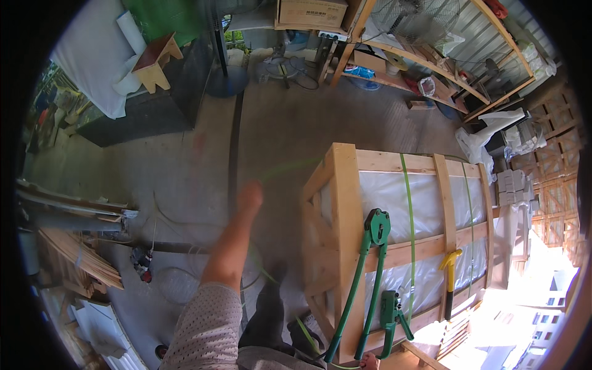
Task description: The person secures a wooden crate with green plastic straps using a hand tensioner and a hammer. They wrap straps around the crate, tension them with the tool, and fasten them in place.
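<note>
My left arm reaches forward over the floor. My left hand [250, 195], blurred by motion, is closed on a green strap [290, 165] that runs toward the near left corner of a wooden crate [345, 203]. At the lower edge, only the curled fingers of my right hand [370, 362] show; what they hold is hidden. Beside them, a green strapping tensioner [390, 314] lies on the crate. Green long-handled pliers-like tool [377, 229] rests across the crate's corner post. Further right lies a hammer [451, 262] with a yellow head and black grip. Green straps [409, 203] cross the wrapped crate.
Loose clear strap coils [176, 285] and a small red-black device [142, 265] lie on the floor at left, near stacked wood strips [80, 256]. A floor fan base [227, 82] and wooden shelving [425, 61] stand at the back. My leg [265, 314] is beside the crate.
</note>
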Motion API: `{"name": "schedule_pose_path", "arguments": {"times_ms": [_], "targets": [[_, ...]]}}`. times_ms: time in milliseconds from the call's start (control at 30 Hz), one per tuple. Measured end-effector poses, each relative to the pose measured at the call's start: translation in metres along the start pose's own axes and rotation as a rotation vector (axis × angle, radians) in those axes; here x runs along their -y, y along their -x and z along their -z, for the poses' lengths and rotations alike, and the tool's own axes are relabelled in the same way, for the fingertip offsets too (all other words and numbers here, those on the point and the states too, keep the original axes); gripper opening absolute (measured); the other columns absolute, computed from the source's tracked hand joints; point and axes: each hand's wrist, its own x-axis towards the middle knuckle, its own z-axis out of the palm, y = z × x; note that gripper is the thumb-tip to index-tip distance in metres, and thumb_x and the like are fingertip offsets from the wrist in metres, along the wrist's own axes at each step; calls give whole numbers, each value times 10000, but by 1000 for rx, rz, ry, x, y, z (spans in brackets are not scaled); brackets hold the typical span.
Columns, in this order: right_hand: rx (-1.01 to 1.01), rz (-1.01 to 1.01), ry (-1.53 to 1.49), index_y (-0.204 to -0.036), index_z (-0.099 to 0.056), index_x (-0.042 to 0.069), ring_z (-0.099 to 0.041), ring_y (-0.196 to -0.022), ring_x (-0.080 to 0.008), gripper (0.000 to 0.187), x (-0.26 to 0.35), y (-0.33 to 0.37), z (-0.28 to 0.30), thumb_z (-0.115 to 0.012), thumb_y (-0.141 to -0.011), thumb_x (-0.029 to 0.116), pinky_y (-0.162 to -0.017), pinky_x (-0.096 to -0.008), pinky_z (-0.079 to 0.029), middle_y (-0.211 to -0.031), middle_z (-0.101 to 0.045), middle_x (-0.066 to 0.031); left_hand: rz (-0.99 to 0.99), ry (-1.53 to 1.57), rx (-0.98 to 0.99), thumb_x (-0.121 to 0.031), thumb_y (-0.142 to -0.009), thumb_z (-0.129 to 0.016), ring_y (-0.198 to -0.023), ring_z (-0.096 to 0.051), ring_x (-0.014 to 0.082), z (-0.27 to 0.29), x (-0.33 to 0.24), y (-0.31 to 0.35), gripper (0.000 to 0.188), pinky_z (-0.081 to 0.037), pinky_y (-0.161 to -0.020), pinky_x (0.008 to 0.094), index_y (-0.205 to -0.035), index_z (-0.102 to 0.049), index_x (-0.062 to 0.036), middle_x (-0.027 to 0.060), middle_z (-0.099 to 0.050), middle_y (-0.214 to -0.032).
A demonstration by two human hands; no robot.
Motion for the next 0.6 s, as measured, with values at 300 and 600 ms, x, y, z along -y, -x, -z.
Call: {"name": "schedule_pose_path", "arguments": {"times_ms": [300, 600], "targets": [[-10, 28, 3, -754, -460, 69, -404, -426, -172, 122, -2, 3, 0, -442, -869, 103, -389, -322, -386, -539, -390, -28, -222, -67, 29, -316, -980, -425, -968, -610, 398, -52, 21, 103, 325, -486, -803, 532, -1054, -600, -53, 231, -630, -1052], [45, 76, -30, -749, -457, 61, -428, -428, -171, 119, -10, -32, 24, -432, -865, 68, -386, -320, -418, -541, -408, -33, -159, -3, 231, -181, -956, -427, -1013, -592, 427, -59, -38, 246, 270, -478, -828, 548, -1134, -562, -30, 254, -620, -1049]]}}
